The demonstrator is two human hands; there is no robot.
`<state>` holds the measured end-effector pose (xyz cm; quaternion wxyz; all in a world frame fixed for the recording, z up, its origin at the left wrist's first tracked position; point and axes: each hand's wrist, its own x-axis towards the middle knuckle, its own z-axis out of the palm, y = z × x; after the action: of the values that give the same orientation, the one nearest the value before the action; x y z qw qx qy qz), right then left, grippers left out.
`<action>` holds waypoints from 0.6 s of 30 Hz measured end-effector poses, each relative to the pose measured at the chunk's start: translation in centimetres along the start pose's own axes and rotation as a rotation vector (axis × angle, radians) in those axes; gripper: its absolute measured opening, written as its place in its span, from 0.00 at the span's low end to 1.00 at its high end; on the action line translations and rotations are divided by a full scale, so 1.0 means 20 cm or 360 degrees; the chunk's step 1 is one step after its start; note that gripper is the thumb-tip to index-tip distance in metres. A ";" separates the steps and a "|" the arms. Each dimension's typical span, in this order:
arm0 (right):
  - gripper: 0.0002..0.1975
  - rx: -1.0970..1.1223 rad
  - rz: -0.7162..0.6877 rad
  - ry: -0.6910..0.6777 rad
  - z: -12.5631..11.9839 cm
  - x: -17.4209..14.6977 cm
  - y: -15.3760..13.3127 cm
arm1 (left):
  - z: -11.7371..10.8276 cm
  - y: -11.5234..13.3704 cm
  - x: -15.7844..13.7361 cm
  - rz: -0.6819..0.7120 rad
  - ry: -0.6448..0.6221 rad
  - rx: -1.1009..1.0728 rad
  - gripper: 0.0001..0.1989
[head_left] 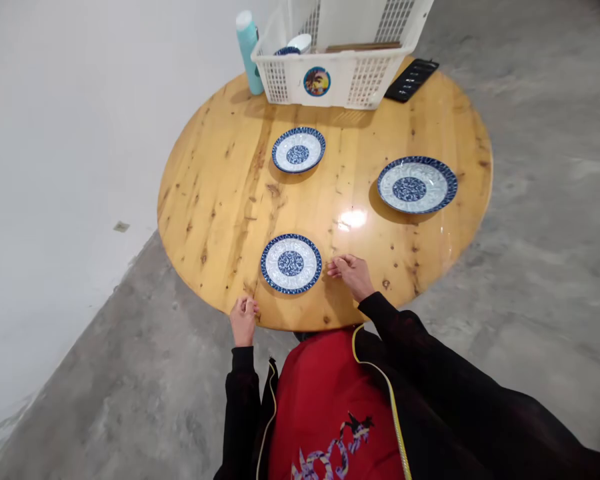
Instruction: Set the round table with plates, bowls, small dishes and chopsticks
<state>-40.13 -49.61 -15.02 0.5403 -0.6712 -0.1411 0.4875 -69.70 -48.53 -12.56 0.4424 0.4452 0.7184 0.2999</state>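
A blue-and-white patterned plate (291,263) lies flat on the wooden table near its front edge. Just right of its rim, my right hand (351,274) hovers over the tabletop with bent fingers partly apart, holding nothing. My left hand (243,319) is at the table's front edge, left of and below that plate, its fingers curled in with nothing visible in them. Two similar plates sit farther off: one round plate (299,151) behind the near one, and a larger, deeper-looking plate (417,185) to the right.
A white plastic basket (340,80) stands at the table's (205,200) back, holding chopsticks (363,47) and some dishes. Left of it is a light-blue bottle (250,53). Right of it lies a black slotted tray (411,80). A white wall (70,133) runs along the left.
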 end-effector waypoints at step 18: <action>0.07 -0.0764 -0.0573 0.0127 0.23 1.20 -0.74 | 0.75 1.14 1.20 0.0584 -0.0267 0.0784 0.10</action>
<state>-27.27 -24.24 -14.02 0.4492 -0.7624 -0.3477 0.3099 -52.68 -16.60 -9.07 0.3174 0.6843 0.6382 0.1539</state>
